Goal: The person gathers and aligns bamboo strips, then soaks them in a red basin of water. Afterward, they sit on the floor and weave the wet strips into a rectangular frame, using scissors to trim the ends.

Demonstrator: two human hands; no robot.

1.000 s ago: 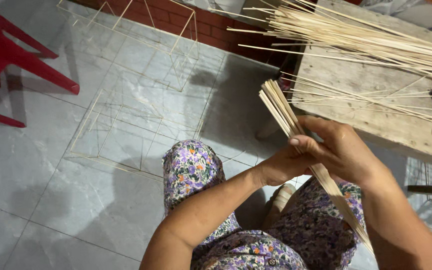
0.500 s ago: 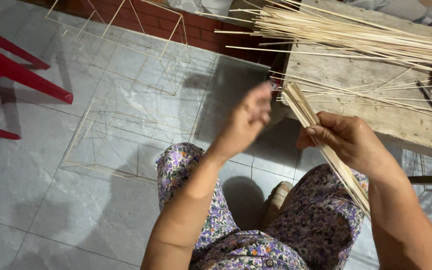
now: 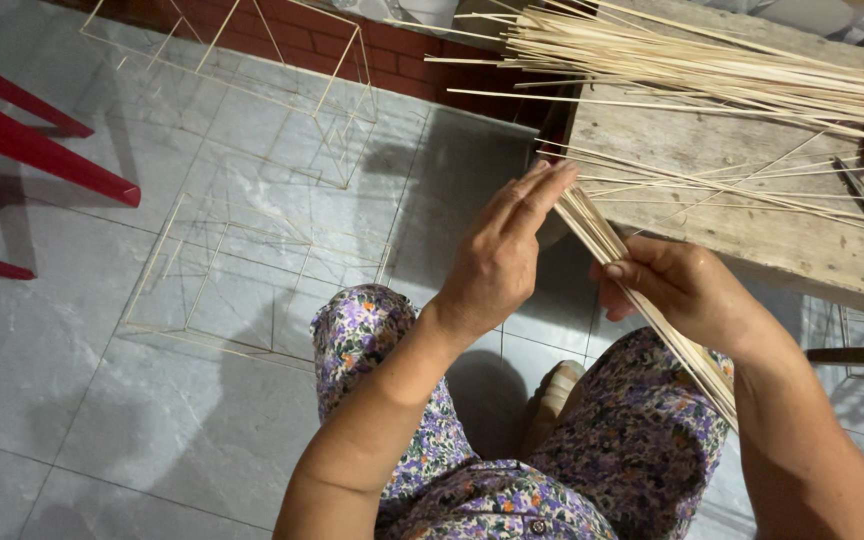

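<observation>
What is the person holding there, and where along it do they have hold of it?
The right hand grips a bundle of thin bamboo sticks around its middle. The left hand, fingers flat and open, touches the bundle's upper end rather than gripping it.

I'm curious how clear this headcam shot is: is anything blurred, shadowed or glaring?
Head view: both the left hand and the right hand look sharp, as does the bundle of thin sticks; soft sheen on the grey floor tiles, no harsh glare; a dark shadow falls on the floor beside the wooden bench; the stick frames are faint against the tiles.
</observation>
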